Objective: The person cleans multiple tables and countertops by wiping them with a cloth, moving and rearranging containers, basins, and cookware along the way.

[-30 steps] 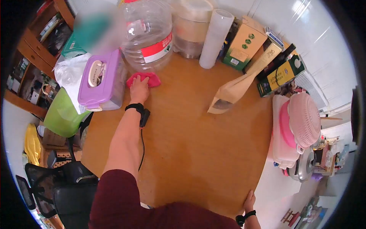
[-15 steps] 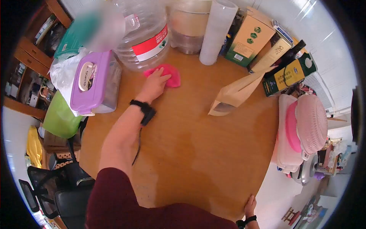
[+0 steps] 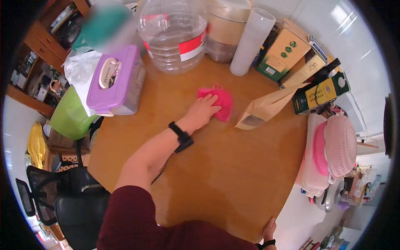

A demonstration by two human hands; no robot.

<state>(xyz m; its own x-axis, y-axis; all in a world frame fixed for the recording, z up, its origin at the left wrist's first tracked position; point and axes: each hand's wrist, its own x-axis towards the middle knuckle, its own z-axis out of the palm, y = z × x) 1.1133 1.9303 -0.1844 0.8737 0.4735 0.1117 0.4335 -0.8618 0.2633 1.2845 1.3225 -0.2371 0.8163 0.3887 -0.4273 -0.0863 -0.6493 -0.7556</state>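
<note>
Apparently the wiping is partway along on the brown wooden table. At the table's far left stands a clear plastic box with a purple lid, and along its far edge a large clear plastic bottle with a red-and-white label. On the table's far half, around the middle, the left hand lies over a bright pink cloth, fingers extended across it; whether a fold is pinched underneath I cannot tell. With the cloth spread there under the hand, I judge the job unfinished. Darker patches on the table's near half may be moisture or shadow, so which stretches are done is unclear. A tan paper bag with a dark window occupies the table's far right part, probably leaving the spot beneath it unwiped. The right hand is at the table's near right edge, away from the cloth; whether it clasps the rim cannot be told.
</note>
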